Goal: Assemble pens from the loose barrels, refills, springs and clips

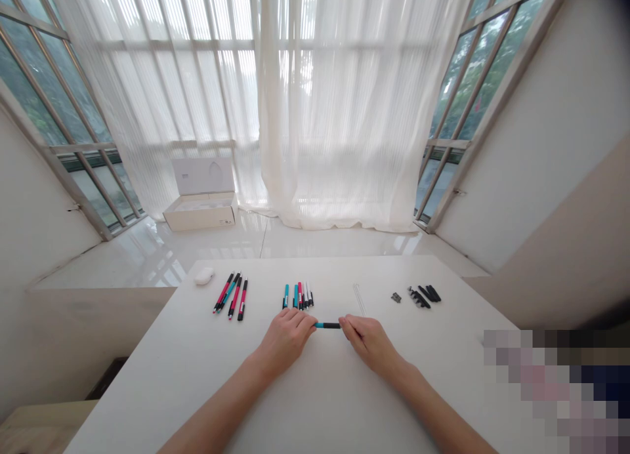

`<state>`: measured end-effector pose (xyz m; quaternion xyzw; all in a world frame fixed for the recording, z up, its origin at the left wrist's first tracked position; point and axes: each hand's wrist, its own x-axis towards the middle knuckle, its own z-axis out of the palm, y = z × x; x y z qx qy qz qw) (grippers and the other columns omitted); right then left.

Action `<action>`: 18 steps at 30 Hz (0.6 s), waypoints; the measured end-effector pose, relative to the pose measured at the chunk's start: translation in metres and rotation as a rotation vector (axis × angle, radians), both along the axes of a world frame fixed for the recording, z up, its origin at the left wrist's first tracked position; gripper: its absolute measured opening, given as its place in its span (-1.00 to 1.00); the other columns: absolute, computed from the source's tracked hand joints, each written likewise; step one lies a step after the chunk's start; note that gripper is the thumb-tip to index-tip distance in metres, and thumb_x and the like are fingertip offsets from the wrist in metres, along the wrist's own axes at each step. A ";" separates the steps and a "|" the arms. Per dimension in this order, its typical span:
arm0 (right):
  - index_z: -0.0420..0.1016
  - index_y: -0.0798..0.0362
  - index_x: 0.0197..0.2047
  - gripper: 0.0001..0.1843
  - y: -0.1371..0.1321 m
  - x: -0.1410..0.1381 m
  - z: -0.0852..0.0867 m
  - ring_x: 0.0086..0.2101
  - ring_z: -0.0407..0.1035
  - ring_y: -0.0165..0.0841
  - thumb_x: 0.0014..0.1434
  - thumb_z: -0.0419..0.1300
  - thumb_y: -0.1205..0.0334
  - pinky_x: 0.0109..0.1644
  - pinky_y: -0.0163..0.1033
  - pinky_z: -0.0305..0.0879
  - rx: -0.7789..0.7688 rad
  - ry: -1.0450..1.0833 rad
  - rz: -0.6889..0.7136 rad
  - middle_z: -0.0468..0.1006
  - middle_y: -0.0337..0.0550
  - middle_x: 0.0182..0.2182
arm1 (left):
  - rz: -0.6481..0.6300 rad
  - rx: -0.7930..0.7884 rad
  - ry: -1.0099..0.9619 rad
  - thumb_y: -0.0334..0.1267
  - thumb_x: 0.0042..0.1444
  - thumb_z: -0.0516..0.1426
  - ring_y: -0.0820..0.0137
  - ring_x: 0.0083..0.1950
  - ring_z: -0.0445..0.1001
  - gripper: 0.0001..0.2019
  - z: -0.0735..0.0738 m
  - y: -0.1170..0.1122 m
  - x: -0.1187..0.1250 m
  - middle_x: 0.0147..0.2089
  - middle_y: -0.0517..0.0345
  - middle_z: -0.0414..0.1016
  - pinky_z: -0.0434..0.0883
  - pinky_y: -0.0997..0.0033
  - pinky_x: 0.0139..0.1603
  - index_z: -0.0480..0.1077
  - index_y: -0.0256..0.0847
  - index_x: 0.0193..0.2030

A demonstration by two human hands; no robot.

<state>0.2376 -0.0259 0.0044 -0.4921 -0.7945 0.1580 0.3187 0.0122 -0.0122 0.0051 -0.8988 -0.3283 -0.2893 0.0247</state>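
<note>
A teal pen [327, 325] with a black grip lies level between my two hands, a little above or on the white table. My left hand [290, 332] is closed round its teal end. At the black end, the fingers of my right hand [367, 336] pinch it, hiding the tip. Just beyond my left hand stands a row of teal, red and white pen barrels [301, 296]. Thin pen refills [359, 298] lie beyond my right hand. Further right are small dark pieces [396, 298] and several black grips or clips [424, 296], too small to tell.
Several pink and teal pens [232, 296] lie at the left of the white table [315, 401], near a white rounded case [204, 276]. Behind, an open white box [201, 211] rests on the glossy sill [305, 244] before sheer curtains. A blurred patch covers the lower right.
</note>
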 end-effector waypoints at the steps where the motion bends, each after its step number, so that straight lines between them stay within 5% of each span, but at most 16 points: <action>1: 0.11 0.01 -0.60 -0.51 0.000 -0.001 0.001 -0.61 0.06 -0.46 0.33 -0.18 0.01 -0.47 -0.32 0.01 -0.035 0.022 0.000 0.18 -0.32 -0.67 | -0.002 0.010 0.002 -0.32 0.33 -0.07 0.37 -0.26 0.44 -0.84 0.000 0.000 0.000 -0.27 0.13 0.48 0.36 0.36 -0.26 0.33 -0.15 -0.14; 10: 0.30 0.04 -0.55 -0.42 -0.001 -0.005 0.006 -0.56 0.23 -0.42 0.32 -0.22 -0.10 -0.42 -0.32 0.14 -0.266 0.213 -0.017 0.38 -0.28 -0.63 | 0.077 0.048 -0.024 -0.31 0.31 -0.02 0.34 -0.22 0.44 -0.90 0.011 0.010 -0.019 -0.24 0.12 0.48 0.36 0.34 -0.22 0.31 -0.15 -0.16; 18: 0.33 0.03 -0.48 -0.49 0.001 0.004 0.009 -0.58 0.20 -0.42 0.31 -0.18 -0.09 -0.45 -0.31 0.13 -0.234 0.205 -0.077 0.39 -0.27 -0.62 | 0.709 -0.172 -0.082 -0.40 0.17 -0.01 0.31 -0.19 0.47 -0.79 0.025 0.040 -0.077 -0.03 0.02 0.38 0.37 0.39 -0.27 0.28 -0.17 -0.06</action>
